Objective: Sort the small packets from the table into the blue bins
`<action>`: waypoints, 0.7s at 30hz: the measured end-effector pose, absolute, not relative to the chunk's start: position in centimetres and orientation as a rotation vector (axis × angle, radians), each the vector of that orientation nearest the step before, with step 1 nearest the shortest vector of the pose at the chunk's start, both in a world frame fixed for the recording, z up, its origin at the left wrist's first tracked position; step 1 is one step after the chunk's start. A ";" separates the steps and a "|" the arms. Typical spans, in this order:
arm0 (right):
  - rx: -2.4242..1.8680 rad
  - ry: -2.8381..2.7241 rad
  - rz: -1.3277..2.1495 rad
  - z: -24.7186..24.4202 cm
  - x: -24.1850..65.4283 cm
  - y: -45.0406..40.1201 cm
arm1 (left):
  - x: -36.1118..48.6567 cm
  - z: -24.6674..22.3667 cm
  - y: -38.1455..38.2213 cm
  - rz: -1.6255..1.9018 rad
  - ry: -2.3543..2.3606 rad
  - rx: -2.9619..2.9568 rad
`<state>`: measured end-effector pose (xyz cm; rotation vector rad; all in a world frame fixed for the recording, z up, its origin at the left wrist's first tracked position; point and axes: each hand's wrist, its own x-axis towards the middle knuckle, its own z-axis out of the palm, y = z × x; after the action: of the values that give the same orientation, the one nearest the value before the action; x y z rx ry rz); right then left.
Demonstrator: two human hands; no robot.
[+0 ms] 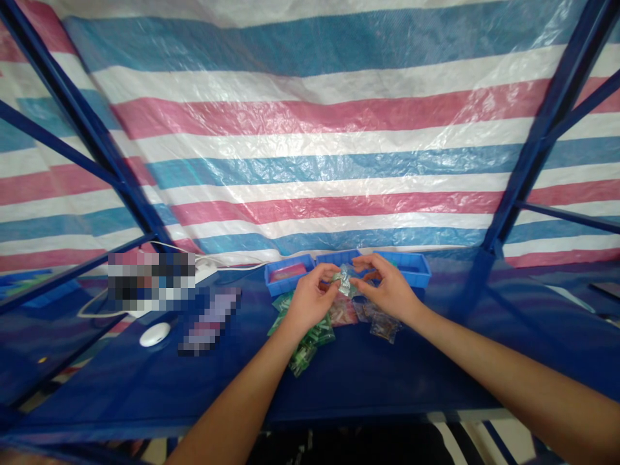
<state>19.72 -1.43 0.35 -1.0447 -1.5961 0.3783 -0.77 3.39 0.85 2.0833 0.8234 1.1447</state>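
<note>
Between my hands is a small shiny clear plastic bag [344,281], raised over the table; its contents are too small to make out. My left hand [314,292] pinches the bag's left side with thumb and fingers. On the other side, my right hand [382,285] has its fingers curled and its thumb tip at the bag's right edge. Green packets [317,334] lie in a pile under and beside my left hand. Below the bag are reddish packets [343,312], and clear packets with dark contents [385,326] lie under my right hand.
Along the back stand blue bins: a left bin [271,284] with a pink item and a right bin [417,270]. A white oval object [155,334], a cable [232,263] and blurred-out items are to the left. Blue metal posts [526,168] frame the striped sheet [314,116] behind.
</note>
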 end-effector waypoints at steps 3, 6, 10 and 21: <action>-1.048 -1.567 0.623 -0.3 19.9 -1.0 | -0.7 1.0 3.2 1.129 0.764 2.044; -1.012 -1.522 0.874 -0.7 19.9 -0.7 | -0.7 0.9 3.2 1.124 0.748 2.009; -0.935 -1.384 1.007 -0.8 19.8 -0.4 | -0.6 0.6 3.4 1.133 0.734 1.963; -0.867 -1.403 1.043 -1.0 19.9 0.1 | -0.5 0.0 4.0 1.132 0.777 1.916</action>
<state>19.94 0.07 -1.00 -0.8673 -1.4028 1.0425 -0.47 3.98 -0.02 1.9158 0.7768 1.1319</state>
